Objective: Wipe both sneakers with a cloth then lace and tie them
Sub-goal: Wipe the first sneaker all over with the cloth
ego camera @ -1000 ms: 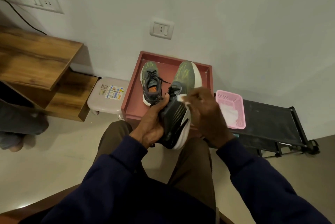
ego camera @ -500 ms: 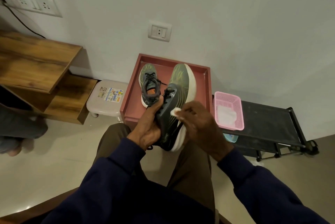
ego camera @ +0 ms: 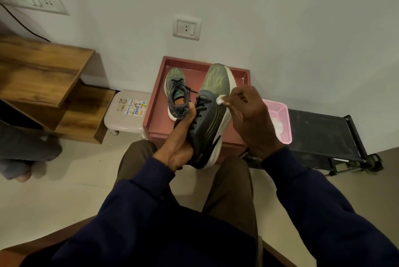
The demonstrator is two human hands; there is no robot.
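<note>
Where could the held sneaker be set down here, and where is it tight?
Bare: the black rack top right of the pink basket, and the wooden shelf top at far left. The red tray strip right of the resting sneaker looks free, though the held sneaker hides much of it. Crowded: the tray's left half.

On the floor by the far wall sits a red stand, with a pale stool just left of it and a black rack on its right. One sneaker lies on the stand's left half. A pink basket rests on the rack's left end.
</note>
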